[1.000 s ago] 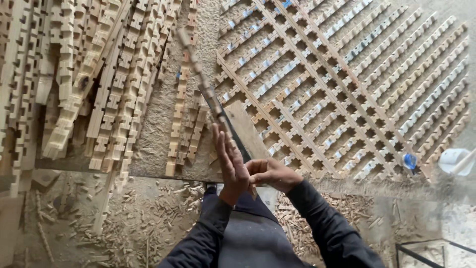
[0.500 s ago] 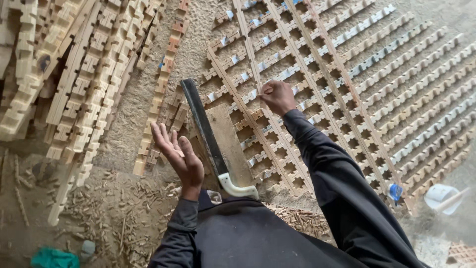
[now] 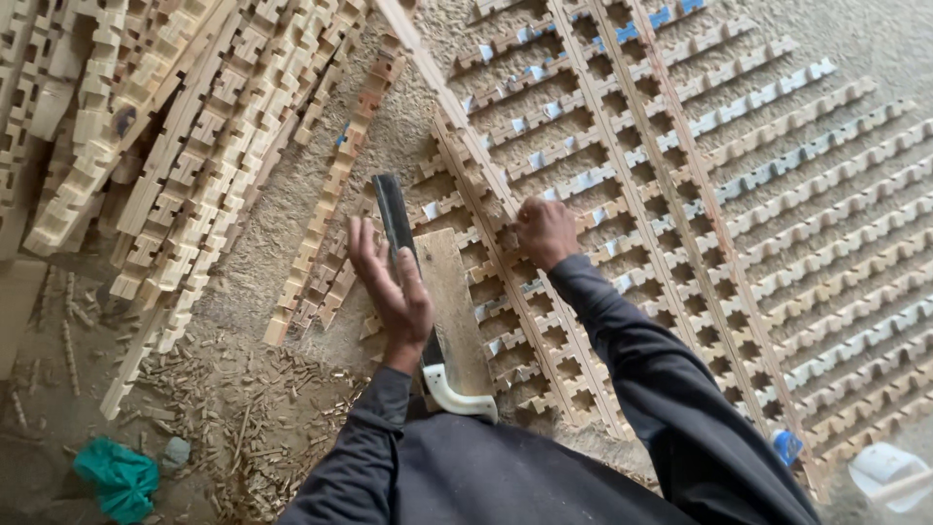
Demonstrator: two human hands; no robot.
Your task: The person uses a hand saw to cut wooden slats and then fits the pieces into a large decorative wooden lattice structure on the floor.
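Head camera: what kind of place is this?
Probably a woodworking shop: notched wooden strips lie piled, a wooden lattice is laid out, and a handsaw rests by the left hand amid wood chips.

Sawdust strip (image 3: 282,233) lies open between stacked slats (image 3: 175,146) and lattice (image 3: 680,194).

Your left hand (image 3: 394,292), palm open, rests beside the saw (image 3: 413,292). The saw has a dark narrow blade pointing toward 12 o'clock and a white handle at 6 o'clock; it lies flat along a plain wooden board (image 3: 459,306). At 3 o'clock, your right hand (image 3: 544,231) presses on the notched wooden lattice (image 3: 680,194), which lies flat, strips crossing diagonally.
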